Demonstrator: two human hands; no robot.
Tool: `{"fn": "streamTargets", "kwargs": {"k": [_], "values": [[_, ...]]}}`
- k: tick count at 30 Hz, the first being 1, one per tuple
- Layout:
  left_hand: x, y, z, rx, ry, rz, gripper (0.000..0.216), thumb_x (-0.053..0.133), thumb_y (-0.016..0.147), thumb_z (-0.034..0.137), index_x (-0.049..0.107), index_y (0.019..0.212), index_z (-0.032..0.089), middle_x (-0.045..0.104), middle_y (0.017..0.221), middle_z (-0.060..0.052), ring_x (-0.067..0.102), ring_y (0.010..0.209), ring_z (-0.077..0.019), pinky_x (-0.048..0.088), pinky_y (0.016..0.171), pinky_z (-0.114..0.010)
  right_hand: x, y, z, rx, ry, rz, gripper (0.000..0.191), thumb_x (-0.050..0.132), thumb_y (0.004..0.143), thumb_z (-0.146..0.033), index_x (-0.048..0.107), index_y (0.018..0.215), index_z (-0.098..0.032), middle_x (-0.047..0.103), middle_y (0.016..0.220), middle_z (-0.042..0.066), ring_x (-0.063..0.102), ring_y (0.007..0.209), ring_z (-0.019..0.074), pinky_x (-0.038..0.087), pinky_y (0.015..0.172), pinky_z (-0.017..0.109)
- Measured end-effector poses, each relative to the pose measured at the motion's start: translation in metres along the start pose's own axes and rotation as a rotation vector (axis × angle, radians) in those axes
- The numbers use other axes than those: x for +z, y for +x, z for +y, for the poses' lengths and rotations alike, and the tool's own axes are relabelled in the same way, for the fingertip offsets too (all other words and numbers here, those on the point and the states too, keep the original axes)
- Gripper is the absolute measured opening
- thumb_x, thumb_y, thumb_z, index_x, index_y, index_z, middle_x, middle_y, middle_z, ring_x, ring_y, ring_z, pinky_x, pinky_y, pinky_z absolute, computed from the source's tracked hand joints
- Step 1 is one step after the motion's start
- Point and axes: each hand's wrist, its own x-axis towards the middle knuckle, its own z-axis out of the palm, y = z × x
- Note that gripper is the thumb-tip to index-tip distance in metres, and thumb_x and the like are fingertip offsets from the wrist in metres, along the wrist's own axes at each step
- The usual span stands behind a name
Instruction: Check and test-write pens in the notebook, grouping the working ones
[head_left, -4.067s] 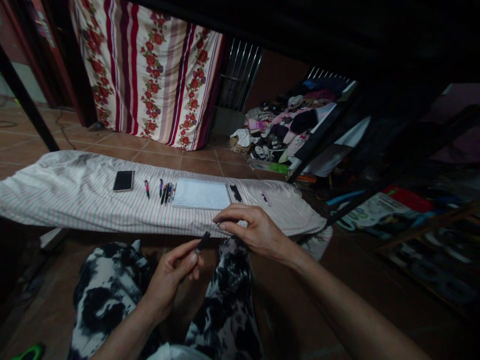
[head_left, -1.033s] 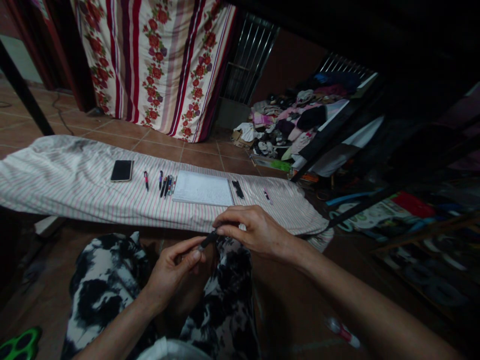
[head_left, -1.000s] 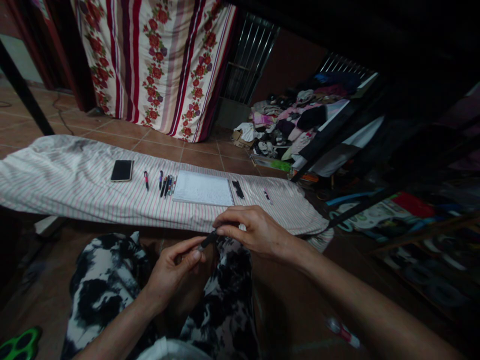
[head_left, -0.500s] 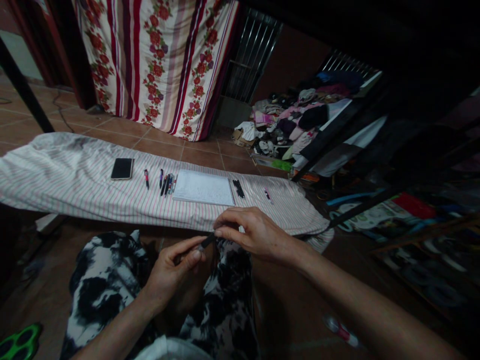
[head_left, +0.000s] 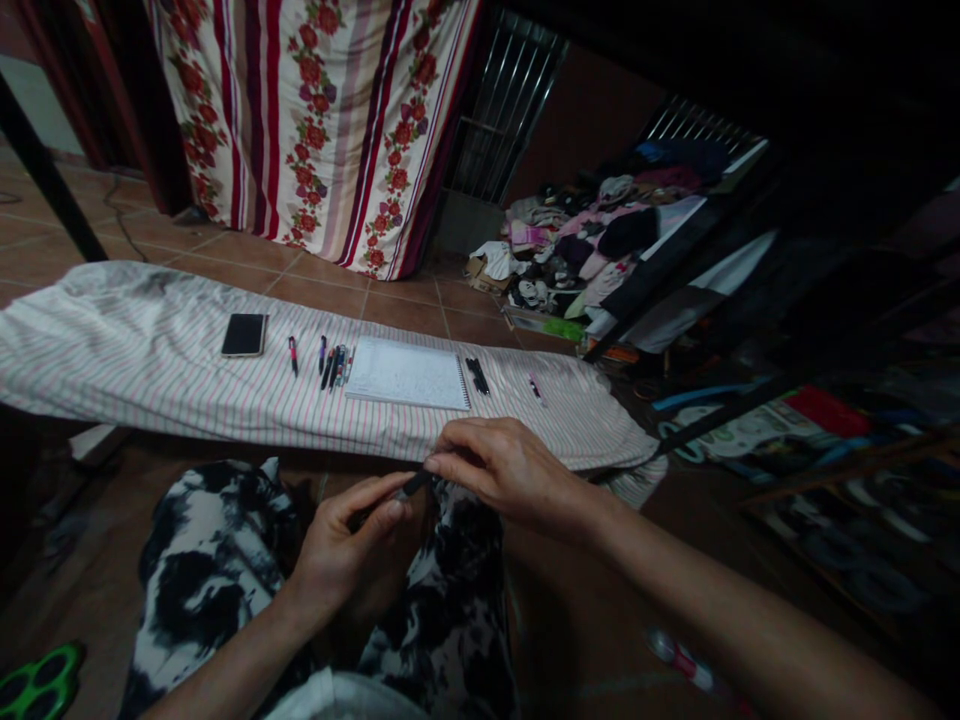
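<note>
Above my lap, a dark pen [head_left: 415, 484] spans the gap between my two hands. My left hand [head_left: 337, 545] pinches its lower end between thumb and fingers. At the upper end, the fingertips of my right hand [head_left: 510, 468] are closed on the pen. Much of the pen is hidden by the fingers. Just beyond lies a spiral notebook [head_left: 407, 373] with faint writing on its page. Several pens [head_left: 335, 368] lie to its left, with a pink and black pen [head_left: 292, 356] farther left. Black pens [head_left: 477, 376] and a pink and white pen [head_left: 536, 390] lie to its right.
A striped cloth [head_left: 172, 390] covers the low bench holding these things, along with a phone [head_left: 244, 335]. Behind hangs a floral curtain [head_left: 315, 130]. Clothes [head_left: 585, 240] are heaped at the back right. A bottle [head_left: 682, 660] lies on the floor at right, a green object [head_left: 45, 685] at lower left.
Both hands keep their hold on the pen, almost in the same place. The right hand's fingers have shifted very slightly. Things on the bench have not moved.
</note>
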Motion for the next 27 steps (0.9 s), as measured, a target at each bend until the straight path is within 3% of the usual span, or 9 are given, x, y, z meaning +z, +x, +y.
{"fn": "streamTargets", "kwargs": {"k": [9,18,23,27], "values": [[0.002,-0.003,0.005,0.128,0.069,0.004,0.023,0.060,0.076,0.022,0.071,0.097,0.025,0.071,0.097,-0.003,0.066,0.083,-0.0158,0.051,0.079,-0.025,0.008,0.000,-0.001,0.028,-0.103,-0.023,0.032,0.044,0.089,-0.034,0.052,0.064,-0.016,0.045,0.059,-0.003,0.038,0.056,0.0083,0.022,0.055,0.023],[0.001,-0.008,0.001,0.207,0.183,0.029,0.024,0.059,0.078,0.022,0.070,0.099,0.026,0.071,0.099,-0.003,0.065,0.091,-0.0152,0.050,0.080,-0.022,0.018,-0.001,-0.009,0.252,-0.081,-0.042,0.047,0.037,0.089,-0.044,0.054,0.055,-0.016,0.037,0.048,-0.004,0.032,0.047,0.0074,0.014,0.052,0.026],[0.003,-0.007,0.001,0.165,0.154,0.014,0.023,0.058,0.078,0.026,0.070,0.098,0.024,0.070,0.100,-0.004,0.064,0.092,-0.0178,0.050,0.083,-0.026,0.020,0.004,-0.008,0.322,-0.052,-0.046,0.054,0.035,0.088,-0.050,0.055,0.050,-0.016,0.034,0.045,-0.003,0.031,0.045,0.0079,0.015,0.051,0.025],[0.005,-0.008,0.001,0.037,0.077,0.011,0.025,0.059,0.077,0.031,0.071,0.097,0.021,0.071,0.099,-0.007,0.065,0.087,-0.0200,0.051,0.081,-0.030,0.019,0.007,-0.007,0.314,-0.038,-0.080,0.054,0.032,0.089,-0.051,0.058,0.055,-0.017,0.043,0.048,-0.001,0.036,0.047,0.0092,0.018,0.051,0.025]]}}
